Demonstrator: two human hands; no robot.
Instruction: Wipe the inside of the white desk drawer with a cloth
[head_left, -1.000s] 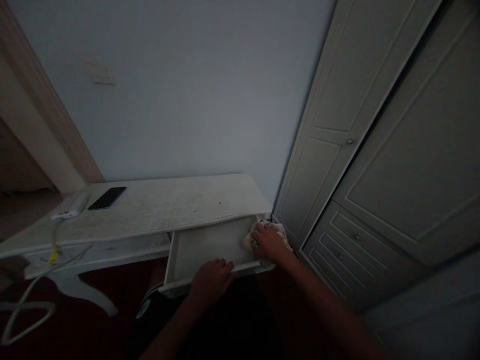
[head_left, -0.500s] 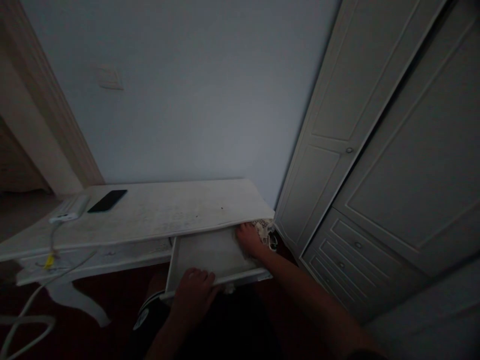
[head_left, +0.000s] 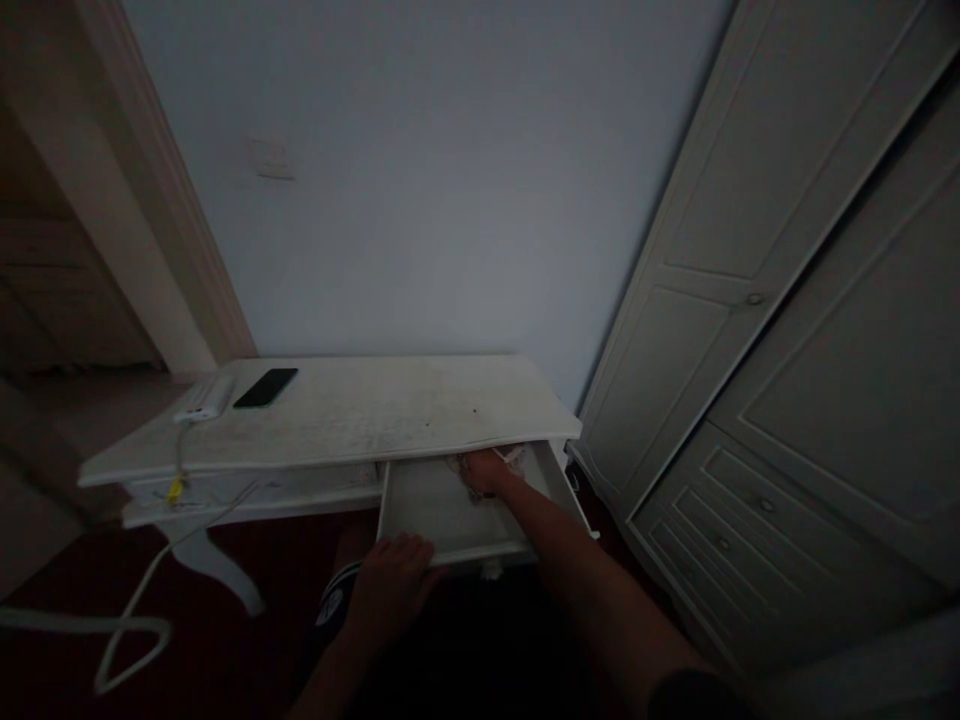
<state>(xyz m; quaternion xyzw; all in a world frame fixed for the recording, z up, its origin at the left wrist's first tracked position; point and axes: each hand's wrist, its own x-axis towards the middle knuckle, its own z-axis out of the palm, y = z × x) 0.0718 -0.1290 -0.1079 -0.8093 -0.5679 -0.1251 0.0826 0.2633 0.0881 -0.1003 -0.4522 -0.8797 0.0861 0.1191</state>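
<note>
A white drawer (head_left: 420, 505) stands pulled out from under the right half of a white desk (head_left: 360, 405). My right hand (head_left: 484, 470) reaches deep inside the drawer, under the desktop edge, pressed on a pale patterned cloth (head_left: 506, 458) that shows only partly around the fingers. My left hand (head_left: 390, 590) rests on the drawer's front edge at its left corner, fingers curled over the rim. The room is dim.
A black phone (head_left: 265, 387) and a white power strip (head_left: 201, 402) lie on the desk's far left; a white cable (head_left: 142, 600) hangs from it to the dark red floor. A tall wardrobe (head_left: 787, 350) with drawers stands right. A door frame (head_left: 157, 200) rises left.
My right hand with the cloth moved from the drawer's right front corner leftward and deeper under the desktop. My left hand slid left along the drawer front. The view shifted left.
</note>
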